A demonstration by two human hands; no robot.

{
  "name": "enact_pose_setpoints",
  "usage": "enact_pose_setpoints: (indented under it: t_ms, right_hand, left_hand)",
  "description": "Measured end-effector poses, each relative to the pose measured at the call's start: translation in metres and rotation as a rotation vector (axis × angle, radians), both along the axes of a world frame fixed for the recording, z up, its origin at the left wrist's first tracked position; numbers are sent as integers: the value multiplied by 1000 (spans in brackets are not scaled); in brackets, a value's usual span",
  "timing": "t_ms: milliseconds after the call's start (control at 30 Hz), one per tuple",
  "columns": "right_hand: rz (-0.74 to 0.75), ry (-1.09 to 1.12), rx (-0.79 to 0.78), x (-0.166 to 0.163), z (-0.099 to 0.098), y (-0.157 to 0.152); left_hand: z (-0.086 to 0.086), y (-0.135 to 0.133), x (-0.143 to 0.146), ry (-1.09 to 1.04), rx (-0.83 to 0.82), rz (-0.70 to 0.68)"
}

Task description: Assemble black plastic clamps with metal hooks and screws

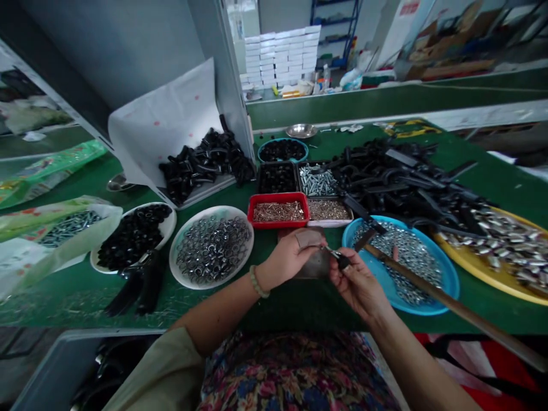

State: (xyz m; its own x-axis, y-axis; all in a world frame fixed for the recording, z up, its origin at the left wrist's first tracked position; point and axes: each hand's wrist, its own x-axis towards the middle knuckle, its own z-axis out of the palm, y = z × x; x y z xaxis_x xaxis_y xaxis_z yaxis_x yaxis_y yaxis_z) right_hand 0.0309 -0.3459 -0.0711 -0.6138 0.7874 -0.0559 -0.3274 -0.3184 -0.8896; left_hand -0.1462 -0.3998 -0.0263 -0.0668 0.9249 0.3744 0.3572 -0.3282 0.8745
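Note:
My left hand (pixel 293 256) and my right hand (pixel 357 281) meet over a grey metal block (pixel 314 267) on the green table. Between the right fingers is a small part with a black end and a shiny metal end (pixel 342 260). Closed in a pinch, the left fingertips are at the metal end; what exactly they grip is too small to make out. A tape-like wrap covers part of a left finger. Just right of my right hand, a hammer (pixel 411 277) with a wooden handle lies across a blue basin (pixel 454 291) of small metal pieces.
Ahead stand a red tray (pixel 278 197) of copper-coloured pins and a tray of screws (pixel 317 180). White bowls of metal rings (pixel 214 245) and black parts (pixel 132 234) sit left, beside black-handled pliers (pixel 139 279). Black parts (pixel 394 177) are heaped right, near a yellow tray (pixel 522 291).

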Motion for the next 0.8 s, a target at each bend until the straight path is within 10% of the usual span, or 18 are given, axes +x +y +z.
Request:
enact_pose_setpoints:
  t_ms: [333, 633, 800]
  right_hand:
    - [140, -157, 246, 6, 13, -5]
    - [145, 94, -216, -8, 11, -1]
    - [123, 50, -149, -8, -2, 5]
  left_hand:
    - [17, -4, -24, -110, -315, -176]
    - [11, -2, -12, -48, -77, 1]
    - [25, -11, -17, -246, -231, -254]
